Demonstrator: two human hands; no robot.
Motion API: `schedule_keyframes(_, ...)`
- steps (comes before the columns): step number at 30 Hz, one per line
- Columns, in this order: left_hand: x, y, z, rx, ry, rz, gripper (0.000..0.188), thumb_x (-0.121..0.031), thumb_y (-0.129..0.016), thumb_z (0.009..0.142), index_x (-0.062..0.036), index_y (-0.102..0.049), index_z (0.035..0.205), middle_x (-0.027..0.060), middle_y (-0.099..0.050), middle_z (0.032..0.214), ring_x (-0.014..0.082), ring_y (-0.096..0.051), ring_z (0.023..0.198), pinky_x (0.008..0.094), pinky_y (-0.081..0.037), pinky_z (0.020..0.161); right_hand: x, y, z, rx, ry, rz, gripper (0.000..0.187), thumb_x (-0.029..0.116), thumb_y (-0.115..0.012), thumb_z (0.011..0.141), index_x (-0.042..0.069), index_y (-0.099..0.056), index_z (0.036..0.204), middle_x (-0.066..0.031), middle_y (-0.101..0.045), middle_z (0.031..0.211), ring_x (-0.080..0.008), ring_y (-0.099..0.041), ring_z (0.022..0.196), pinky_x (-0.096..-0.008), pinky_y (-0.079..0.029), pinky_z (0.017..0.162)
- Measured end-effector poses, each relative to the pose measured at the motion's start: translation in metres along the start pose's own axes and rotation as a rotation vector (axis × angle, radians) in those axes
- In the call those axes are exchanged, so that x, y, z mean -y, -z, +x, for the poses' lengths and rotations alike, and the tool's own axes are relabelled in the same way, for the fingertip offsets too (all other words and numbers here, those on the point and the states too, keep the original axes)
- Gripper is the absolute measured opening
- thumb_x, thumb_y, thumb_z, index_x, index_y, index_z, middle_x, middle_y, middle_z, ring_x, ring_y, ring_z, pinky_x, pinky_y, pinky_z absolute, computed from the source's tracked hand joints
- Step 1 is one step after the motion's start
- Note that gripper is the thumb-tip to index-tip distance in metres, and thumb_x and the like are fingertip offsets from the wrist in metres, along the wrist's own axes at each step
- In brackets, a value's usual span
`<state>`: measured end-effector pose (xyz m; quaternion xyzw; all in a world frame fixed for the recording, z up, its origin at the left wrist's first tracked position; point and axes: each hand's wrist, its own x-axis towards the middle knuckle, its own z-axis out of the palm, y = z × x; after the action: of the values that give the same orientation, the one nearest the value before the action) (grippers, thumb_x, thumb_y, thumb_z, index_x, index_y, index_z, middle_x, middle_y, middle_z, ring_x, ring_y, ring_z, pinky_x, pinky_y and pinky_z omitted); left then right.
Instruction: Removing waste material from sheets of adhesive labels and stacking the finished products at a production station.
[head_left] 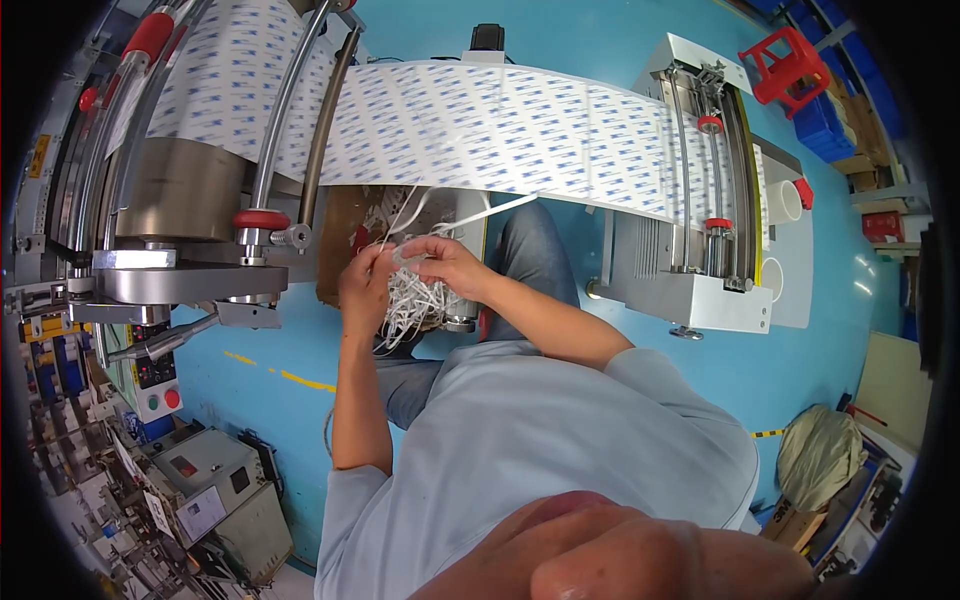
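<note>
My left hand (365, 288) and my right hand (455, 268) are close together in front of my body, below the edge of a wide printed web. Fingers of both are closed on a thin whitish strip (404, 260), partly hidden by the fingertips. Just below them lies a tangled heap of narrow white strips (412, 305). A white trim strip (495, 211) runs slantwise from the web's edge toward my hands. Behind my left hand stands a brown cardboard box (338, 225).
The white web (500, 125) with blue print spans between a roller machine (190, 190) at left and a grey roller unit (690, 270) at right. A red stool (785, 70) stands at the far right. A control cabinet (215, 480) is at the lower left.
</note>
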<state>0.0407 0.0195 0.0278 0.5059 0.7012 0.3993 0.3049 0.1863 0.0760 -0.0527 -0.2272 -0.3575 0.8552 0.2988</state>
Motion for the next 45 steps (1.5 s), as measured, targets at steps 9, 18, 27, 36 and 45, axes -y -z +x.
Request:
schedule_keyframes(9,0.060,0.052,-0.039,0.111,0.230,-0.299,0.023,-0.015,-0.051,0.093,0.0021,-0.061,0.105,-0.0003,-0.058,0.071,0.0050,-0.052,0.069,0.0190,-0.041,0.065,0.013,-0.023,0.011,0.246,0.056,0.274,0.059,0.001,-0.060,0.078,0.005,-0.035,0.132,-0.0074,-0.042,0.133,-0.0074,-0.052,0.080,-0.0220,-0.042,0.065)
schedule_keyframes(18,0.071,0.054,-0.031,0.135,0.387,-0.403,0.034,-0.027,-0.046,0.095,0.0005,-0.058,0.112,0.0060,-0.065,0.085,0.0092,-0.057,0.077,0.0237,-0.044,0.076,-0.013,-0.035,0.026,0.041,-0.107,0.258,0.022,0.017,-0.059,0.087,0.005,-0.058,0.105,0.0003,-0.058,0.077,-0.0052,-0.050,0.057,-0.0196,-0.041,0.052)
schedule_keyframes(27,0.125,0.065,-0.035,-0.185,0.138,-0.143,0.035,-0.018,-0.059,0.086,0.0016,-0.054,0.114,0.0082,-0.060,0.088,0.0122,-0.055,0.072,0.0260,-0.046,0.066,-0.039,-0.044,0.034,-0.023,-0.053,0.205,0.015,0.020,-0.055,0.090,0.006,-0.058,0.092,-0.0034,-0.062,0.089,-0.0066,-0.051,0.059,-0.0212,-0.043,0.055)
schedule_keyframes(36,0.168,0.258,-0.138,-0.943,0.007,0.851,0.038,-0.015,-0.066,0.074,-0.0012,-0.053,0.107,0.0246,-0.049,0.117,0.0398,-0.046,0.108,0.0439,-0.037,0.094,-0.045,-0.095,-0.011,-0.118,0.014,0.259,0.020,0.026,-0.048,0.094,0.007,-0.053,0.091,-0.0076,-0.060,0.085,-0.0107,-0.052,0.058,-0.0228,-0.043,0.056)
schedule_keyframes(45,0.144,0.392,-0.174,-1.058,0.210,1.201,0.066,-0.020,-0.069,0.069,0.0031,-0.043,0.125,0.0303,-0.028,0.137,0.0426,-0.029,0.127,0.0484,-0.030,0.099,-0.053,-0.110,-0.009,-0.177,0.085,0.242,0.023,0.029,-0.047,0.094,0.007,-0.052,0.089,-0.0073,-0.059,0.078,-0.0110,-0.051,0.057,-0.0232,-0.042,0.051)
